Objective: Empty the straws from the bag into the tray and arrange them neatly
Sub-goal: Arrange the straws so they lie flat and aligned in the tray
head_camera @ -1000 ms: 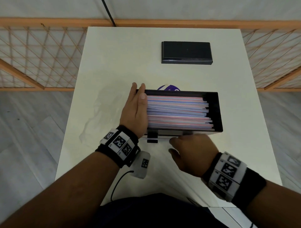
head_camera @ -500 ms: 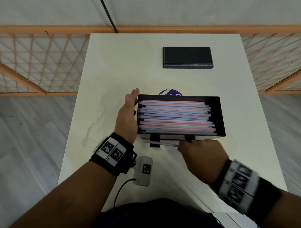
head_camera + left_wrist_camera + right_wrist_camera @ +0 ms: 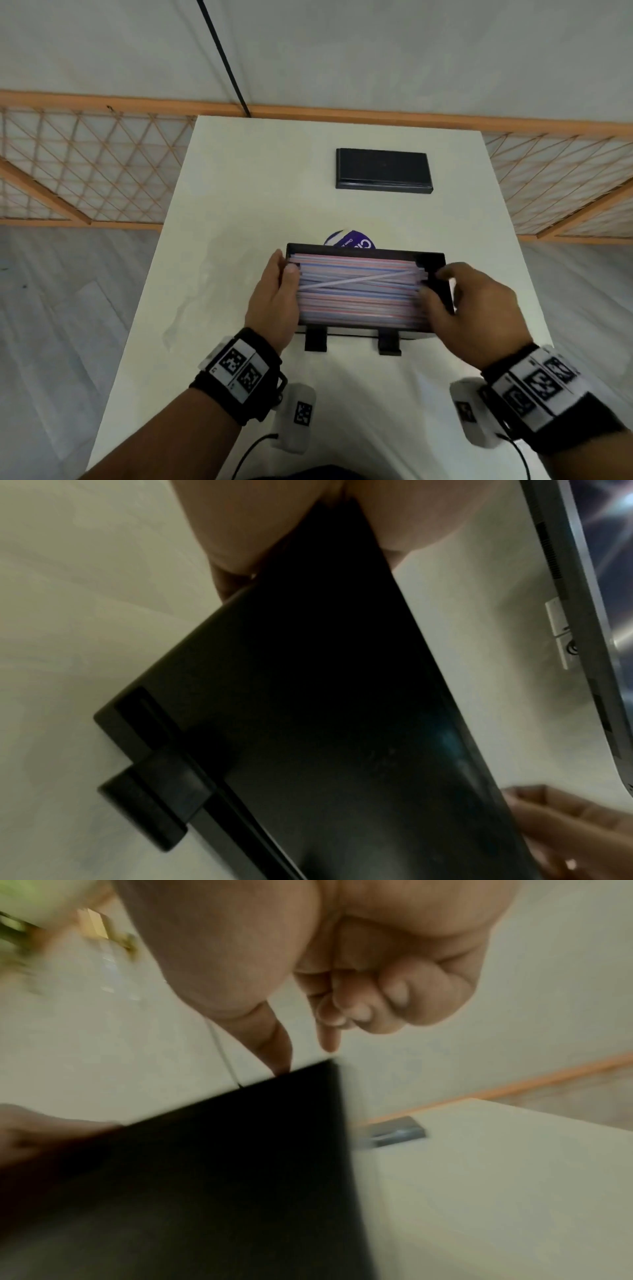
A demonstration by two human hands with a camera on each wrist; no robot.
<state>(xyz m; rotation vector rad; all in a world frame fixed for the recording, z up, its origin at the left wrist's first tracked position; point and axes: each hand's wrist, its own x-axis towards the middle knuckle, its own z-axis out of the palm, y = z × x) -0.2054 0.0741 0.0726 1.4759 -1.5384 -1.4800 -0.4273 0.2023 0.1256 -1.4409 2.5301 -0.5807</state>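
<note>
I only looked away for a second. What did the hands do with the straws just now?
The right hand brought the loose straw from the table in front of the tray up onto the pile, where it lies slantwise. That hand now sits at the tray's right end. The left hand stayed at the left end; the black box has not moved.

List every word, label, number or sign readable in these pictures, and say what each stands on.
Purple bag behind the tray: white letters, cut off and too blurred to read.
Wristbands: square black-and-white code markers, no words.
Black box: no legible text.
Straws: stripes only.
</note>
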